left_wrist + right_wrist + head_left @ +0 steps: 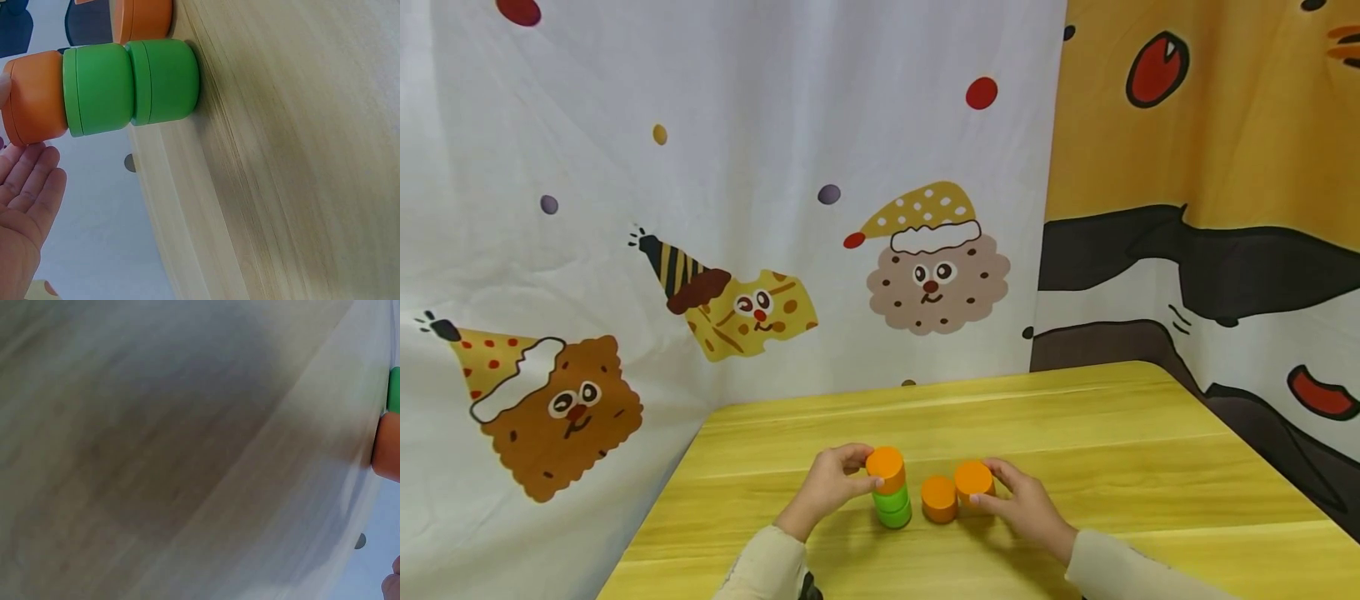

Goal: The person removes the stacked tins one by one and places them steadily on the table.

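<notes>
Two green round containers (892,503) are stacked upright on the table, with an orange round container (886,469) on top. My left hand (832,483) holds that top orange container between thumb and fingers; the left wrist view shows it sitting slightly tilted on the upper green container (100,89). Right of the stack, a second orange container (939,500) stands on the table. My right hand (1028,506) grips a third orange container (974,481) just beside it, seemingly a little above the table. In the right wrist view, only fingertips (392,587) of a hand show at the edge.
The wood-grain table (1075,433) stretches away behind and to the right of the containers. A white cloth (775,125) with cartoon food figures hangs behind it, and a patterned orange and black cloth (1240,158) hangs at the right.
</notes>
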Available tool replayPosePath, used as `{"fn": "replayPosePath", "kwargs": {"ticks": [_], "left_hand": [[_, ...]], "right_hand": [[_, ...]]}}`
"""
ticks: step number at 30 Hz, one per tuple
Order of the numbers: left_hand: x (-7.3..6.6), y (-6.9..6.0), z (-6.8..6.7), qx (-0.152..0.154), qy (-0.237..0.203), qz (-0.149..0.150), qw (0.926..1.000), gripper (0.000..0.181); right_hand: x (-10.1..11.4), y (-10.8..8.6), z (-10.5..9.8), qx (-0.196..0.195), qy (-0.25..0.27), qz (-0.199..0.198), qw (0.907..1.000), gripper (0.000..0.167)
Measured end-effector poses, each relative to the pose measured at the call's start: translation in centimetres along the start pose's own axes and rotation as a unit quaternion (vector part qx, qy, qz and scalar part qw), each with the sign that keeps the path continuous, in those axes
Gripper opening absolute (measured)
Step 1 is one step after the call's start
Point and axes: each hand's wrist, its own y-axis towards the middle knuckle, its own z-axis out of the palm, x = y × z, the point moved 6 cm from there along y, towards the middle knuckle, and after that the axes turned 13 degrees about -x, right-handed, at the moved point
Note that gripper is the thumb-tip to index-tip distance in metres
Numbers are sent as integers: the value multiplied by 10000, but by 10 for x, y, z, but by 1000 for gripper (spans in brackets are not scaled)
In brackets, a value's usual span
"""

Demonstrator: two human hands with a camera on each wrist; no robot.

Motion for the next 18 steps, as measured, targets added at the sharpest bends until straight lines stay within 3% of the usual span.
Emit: {"fn": "replayPosePath", "kwargs": {"ticks": [18], "left_hand": [[3,0,1,-10,14,-55,10000,47]], "right_hand": [[-10,-3,4,-24,201,173,9996,55]]}}
